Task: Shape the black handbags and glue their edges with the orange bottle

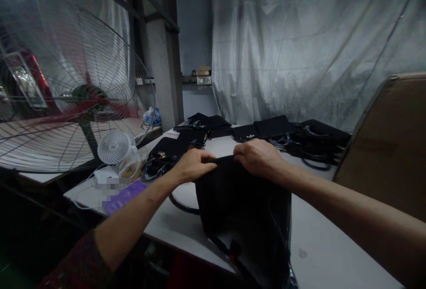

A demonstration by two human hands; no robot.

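A black bag (242, 209) stands upright on the white table (319, 253) right in front of me. My left hand (193, 164) pinches the bag's top edge on the left. My right hand (258, 158) grips the same top edge on the right, fingers curled over it. A dark strap (181, 205) loops out from the bag's left side onto the table. The lower part of the bag hangs past the table's near edge.
Several more black bags (273, 131) with straps lie in a row at the table's far side. A large running fan (76, 93) stands at left, with a small white fan (115, 146) and a purple booklet (124, 195) below it. A brown board (389, 147) leans at right. Plastic sheeting hangs behind.
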